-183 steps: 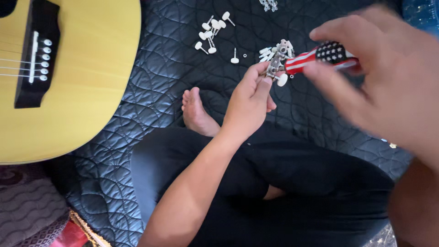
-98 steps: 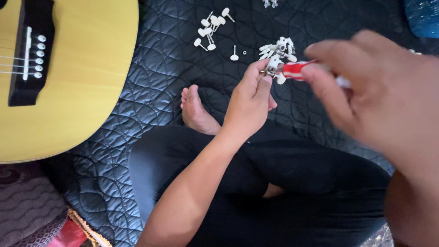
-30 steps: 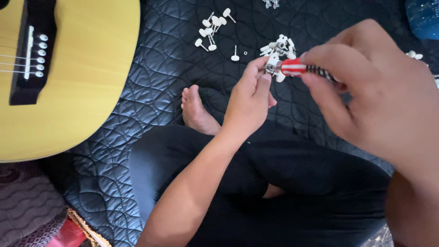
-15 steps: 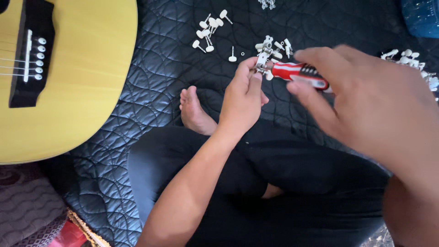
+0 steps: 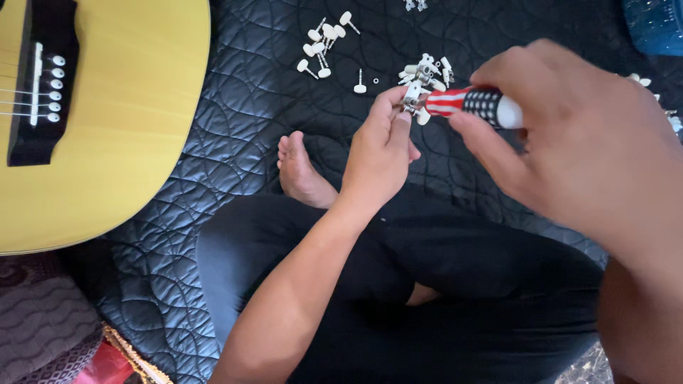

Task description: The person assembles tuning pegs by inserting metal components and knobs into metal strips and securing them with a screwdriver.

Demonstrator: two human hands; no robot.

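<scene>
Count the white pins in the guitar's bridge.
6, in one column down the black bridge of the yellow guitar, top left; the uppermost pin leads. None looks hidden.

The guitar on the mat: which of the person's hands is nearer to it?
Left. The left hand is mid-frame, apart from the guitar; the right hand is farther right, holding a screwdriver.

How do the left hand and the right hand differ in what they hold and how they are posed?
The left hand pinches a small metal tuning part in its fingertips; the right hand wraps around a screwdriver handle with red and white stripes. The left hand looks smaller and farther from the camera; the right hand fills the near foreground. Both are bare and meet above the black quilted mat.
</scene>
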